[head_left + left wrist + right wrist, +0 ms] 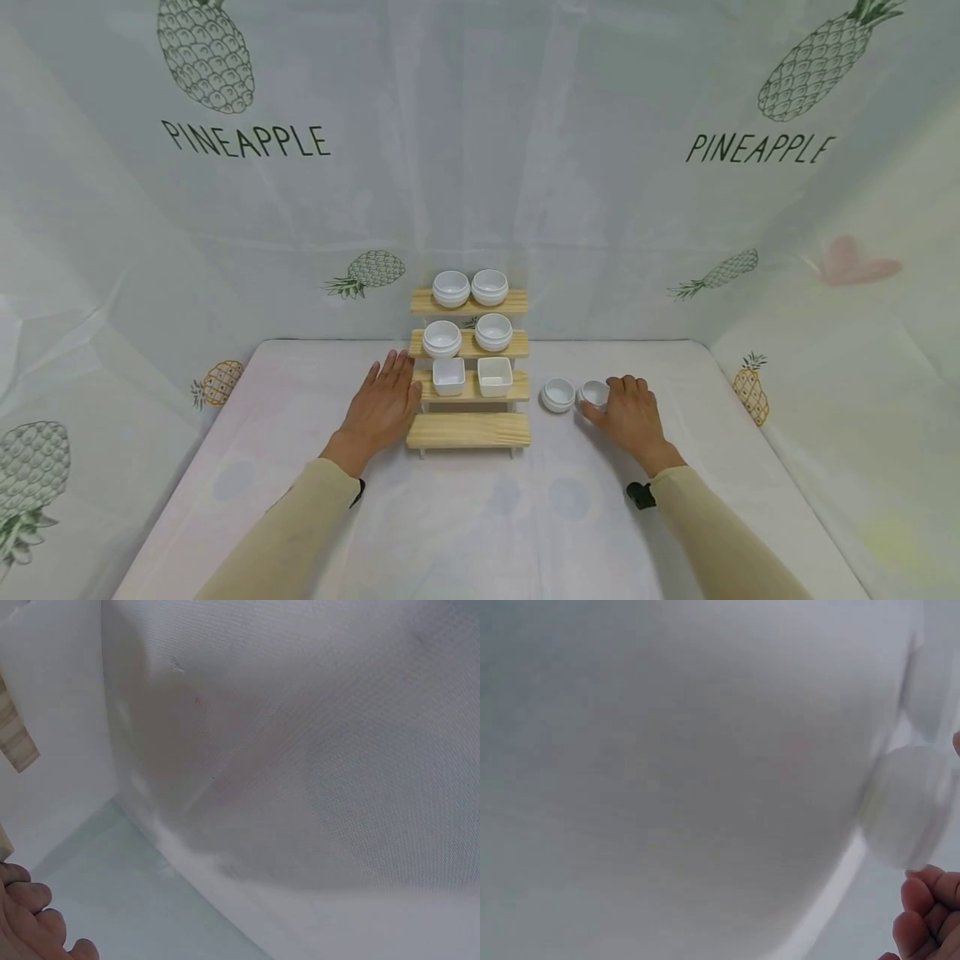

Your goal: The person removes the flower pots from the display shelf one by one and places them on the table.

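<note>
White round ceramic-looking bowl [594, 392] pinched by the right hand [632, 419]
Left hand [382, 407], fingers extended, beside the four-tiered pale wooden stand [468, 431].

Figure: four-tier wooden stand [468, 429] with six white dishes [442, 339].
Relative to stand: left hand [382, 407], 8 o'clock, beside it; right hand [630, 417], 3 o'clock, grips white bowl [594, 393].

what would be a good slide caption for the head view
Left hand beside a four-tier wooden stand holding six white dishes, right hand gripping a small white bowl.
</note>
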The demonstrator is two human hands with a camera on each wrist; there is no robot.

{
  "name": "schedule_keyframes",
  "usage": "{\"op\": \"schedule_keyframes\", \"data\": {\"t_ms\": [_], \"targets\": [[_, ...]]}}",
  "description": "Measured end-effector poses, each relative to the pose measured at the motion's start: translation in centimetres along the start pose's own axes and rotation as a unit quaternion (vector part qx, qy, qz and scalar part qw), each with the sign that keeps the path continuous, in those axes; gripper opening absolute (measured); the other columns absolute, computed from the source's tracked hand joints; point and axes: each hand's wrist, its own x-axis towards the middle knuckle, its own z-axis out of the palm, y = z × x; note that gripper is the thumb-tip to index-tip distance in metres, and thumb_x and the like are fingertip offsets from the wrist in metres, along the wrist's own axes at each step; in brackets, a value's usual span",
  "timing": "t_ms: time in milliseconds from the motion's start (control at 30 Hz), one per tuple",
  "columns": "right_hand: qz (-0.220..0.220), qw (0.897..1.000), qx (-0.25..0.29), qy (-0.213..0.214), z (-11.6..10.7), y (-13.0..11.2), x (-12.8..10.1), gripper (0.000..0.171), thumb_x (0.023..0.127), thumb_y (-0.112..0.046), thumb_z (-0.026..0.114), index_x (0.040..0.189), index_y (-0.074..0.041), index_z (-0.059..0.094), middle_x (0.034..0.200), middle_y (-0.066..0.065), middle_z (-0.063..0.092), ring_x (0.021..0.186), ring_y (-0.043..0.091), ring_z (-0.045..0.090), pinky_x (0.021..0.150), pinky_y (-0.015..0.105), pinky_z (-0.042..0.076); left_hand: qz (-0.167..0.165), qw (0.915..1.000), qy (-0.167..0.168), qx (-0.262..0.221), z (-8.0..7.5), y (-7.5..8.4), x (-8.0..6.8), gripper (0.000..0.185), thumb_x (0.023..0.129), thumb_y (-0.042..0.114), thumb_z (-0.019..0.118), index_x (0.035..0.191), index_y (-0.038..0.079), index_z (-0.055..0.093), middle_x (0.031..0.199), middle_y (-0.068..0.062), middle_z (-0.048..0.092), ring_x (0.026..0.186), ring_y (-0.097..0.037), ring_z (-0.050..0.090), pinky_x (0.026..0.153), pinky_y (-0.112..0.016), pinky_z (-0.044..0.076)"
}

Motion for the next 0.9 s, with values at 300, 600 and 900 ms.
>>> {"op": "schedule_keyframes", "data": {"t_ms": [300,600,900], "targets": [[-0.094,0.990,0.015,0.107,-3.8,-5.4,1.1,0.068,0.088,-0.046,0.079,0.125,0.009,0.064,0.114,0.026,0.065,0.104,0.044,0.057,0.083,0.055,0.050,-0.004,1.0000,-0.001,-0.001,0.0,0.1,-0.1,0.065,0.117,0.040,0.023,0.165,-0.004,0.025,0.173,-0.020,0.023,0.163,-0.036,0.018,0.133,-0.055,0.015],[-0.241,0.960,0.004,0.144,-5.9,-12.4,2.0,0.065,0.086,-0.049,0.082,0.123,0.003,0.066,0.111,0.017,0.065,0.099,0.037,0.057,0.077,0.047,0.048,-0.005,1.0000,0.003,0.000,0.0,0.1,-0.1,0.065,0.117,0.040,0.024,0.165,-0.004,0.026,0.173,-0.020,0.024,0.163,-0.036,0.019,0.133,-0.055,0.016],[-0.271,0.956,-0.036,0.104,-5.2,-14.7,2.8,0.060,0.092,-0.051,0.075,0.120,0.000,0.064,0.105,0.012,0.061,0.090,0.031,0.050,0.072,0.041,0.042,-0.005,0.9999,0.005,-0.011,0.1,0.2,0.0,0.065,0.117,0.039,0.023,0.165,-0.004,0.027,0.173,-0.020,0.025,0.162,-0.037,0.020,0.133,-0.056,0.016]]}}
